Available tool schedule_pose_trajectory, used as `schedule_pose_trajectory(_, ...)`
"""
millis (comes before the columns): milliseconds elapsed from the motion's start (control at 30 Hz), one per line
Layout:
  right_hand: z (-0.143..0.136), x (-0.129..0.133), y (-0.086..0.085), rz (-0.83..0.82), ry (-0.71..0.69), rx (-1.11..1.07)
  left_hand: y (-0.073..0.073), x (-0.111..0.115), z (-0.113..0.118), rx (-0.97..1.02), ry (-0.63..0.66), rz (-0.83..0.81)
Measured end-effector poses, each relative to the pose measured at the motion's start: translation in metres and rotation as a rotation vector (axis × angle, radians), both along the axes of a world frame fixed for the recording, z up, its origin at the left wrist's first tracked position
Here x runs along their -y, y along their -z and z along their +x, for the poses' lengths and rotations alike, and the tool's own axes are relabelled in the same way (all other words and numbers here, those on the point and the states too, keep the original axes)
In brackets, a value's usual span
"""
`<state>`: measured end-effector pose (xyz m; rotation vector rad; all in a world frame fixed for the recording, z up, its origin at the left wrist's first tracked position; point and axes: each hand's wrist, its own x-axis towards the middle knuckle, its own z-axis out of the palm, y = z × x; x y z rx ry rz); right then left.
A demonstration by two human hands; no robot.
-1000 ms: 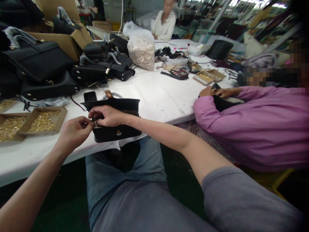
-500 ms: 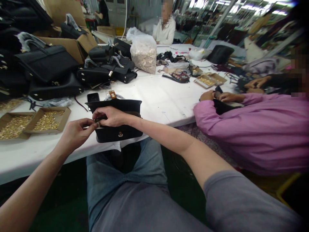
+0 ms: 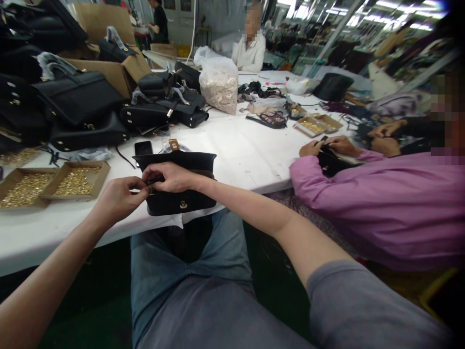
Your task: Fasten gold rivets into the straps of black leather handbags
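Note:
A small black handbag (image 3: 170,203) stands at the table's front edge with its flap lifted back and a gold clasp on its front. At the bag's left end, my left hand (image 3: 121,196) pinches something small between thumb and fingers. My right hand (image 3: 169,177) reaches across the bag's mouth, its fingers closed on the left side of the opening and close to the left fingertips. What lies between the fingers is too small and covered to name. A gold-and-brown tab (image 3: 174,145) shows at the top of the flap.
Two cardboard trays of small gold fittings (image 3: 82,182) sit to the left. A phone (image 3: 143,148) lies behind the bag. Black handbags (image 3: 78,99) are piled at the back left, near a plastic sack (image 3: 219,87). A co-worker in a pink sleeve (image 3: 327,194) handles a black piece at right.
The whole view has shifted slightly. My hands stay at the bag's left end, with the left fingertips a little closer to the right hand.

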<state>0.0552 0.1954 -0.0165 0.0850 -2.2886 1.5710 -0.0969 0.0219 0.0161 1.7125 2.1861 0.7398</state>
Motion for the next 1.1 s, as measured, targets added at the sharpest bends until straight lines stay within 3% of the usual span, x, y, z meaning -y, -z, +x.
schedule_pose_trajectory(233, 0.003, 0.009, -0.003, -0.016, 0.017, 0.017, 0.004, 0.004, 0.0, 0.032, -0.024, 0.013)
schedule_pose_trajectory(433, 0.005, 0.012, 0.0, 0.031, -0.01, 0.008, 0.014, 0.009, -0.017, 0.188, 0.103, -0.021)
schedule_pose_trajectory(800, 0.005, 0.011, -0.004, 0.05, -0.015, 0.032, 0.008, 0.009, -0.005, 0.146, 0.008, 0.011)
schedule_pose_trajectory(1100, 0.008, 0.017, -0.006, 0.059, -0.026, 0.035, 0.023, 0.012, -0.008, 0.148, 0.043, 0.107)
